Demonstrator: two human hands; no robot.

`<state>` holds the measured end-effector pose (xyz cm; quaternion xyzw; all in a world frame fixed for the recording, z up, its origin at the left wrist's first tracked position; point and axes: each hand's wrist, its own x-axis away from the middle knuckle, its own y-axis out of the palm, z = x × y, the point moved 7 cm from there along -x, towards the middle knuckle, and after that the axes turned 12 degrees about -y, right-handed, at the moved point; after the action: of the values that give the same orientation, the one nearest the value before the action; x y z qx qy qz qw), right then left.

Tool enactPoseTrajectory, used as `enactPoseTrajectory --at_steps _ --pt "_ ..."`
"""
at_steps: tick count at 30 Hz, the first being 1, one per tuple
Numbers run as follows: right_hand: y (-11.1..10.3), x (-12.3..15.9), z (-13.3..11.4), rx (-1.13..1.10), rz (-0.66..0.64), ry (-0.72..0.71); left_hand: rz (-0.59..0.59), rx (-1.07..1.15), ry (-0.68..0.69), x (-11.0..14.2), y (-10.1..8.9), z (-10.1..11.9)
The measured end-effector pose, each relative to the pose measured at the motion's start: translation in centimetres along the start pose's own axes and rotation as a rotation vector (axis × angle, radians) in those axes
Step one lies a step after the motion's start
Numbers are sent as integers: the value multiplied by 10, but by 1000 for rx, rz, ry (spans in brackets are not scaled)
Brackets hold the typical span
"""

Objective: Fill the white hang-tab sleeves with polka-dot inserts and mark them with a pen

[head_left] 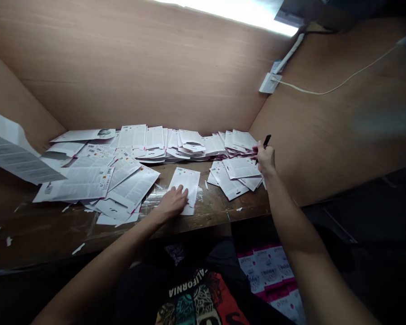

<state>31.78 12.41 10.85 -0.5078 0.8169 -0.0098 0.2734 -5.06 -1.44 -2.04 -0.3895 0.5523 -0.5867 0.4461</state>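
My left hand point(174, 201) lies with its fingers spread on a white printed packet point(186, 177), which rests flat on the wooden table near its front edge. Further right, my right hand point(266, 159) is closed around a slim black pen-like tool point(267, 140); its tip is hidden, so I cannot tell its exact kind. Just below and left of that hand is a small heap of similar packets point(235, 178), some with a hang slot. A larger, loose heap of packets point(122, 185) spreads to the left of my left hand.
A row of stacked packets point(155, 137) lines the back panel point(138, 67). At far left, a bent white printed sheet point(16, 149) juts in. Paper scraps point(78, 248) dot the table point(61, 230). A socket box point(270, 83) with a cable hangs at right. Pink-and-white packs point(267, 271) sit below the table.
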Motion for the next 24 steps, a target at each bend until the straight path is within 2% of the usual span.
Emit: enactPoseTrajectory --at_steps 2,4,7,9,12,16,24 --pt "25 52 19 -288 -102 135 -26 19 36 18 6 6" --pt "57 118 33 -436 -301 278 -13 48 73 29 10 6" --pt "97 210 38 -560 -570 407 14 54 50 37 18 -3" --pt "113 248 38 -567 -645 436 8 41 26 39 25 -5" --pt "127 267 40 -539 -649 466 19 34 21 42 29 -4" --pt "135 261 40 -518 -611 444 47 40 18 42 28 -2" --pt "142 267 44 -491 -632 519 52 54 -13 42 29 -2"
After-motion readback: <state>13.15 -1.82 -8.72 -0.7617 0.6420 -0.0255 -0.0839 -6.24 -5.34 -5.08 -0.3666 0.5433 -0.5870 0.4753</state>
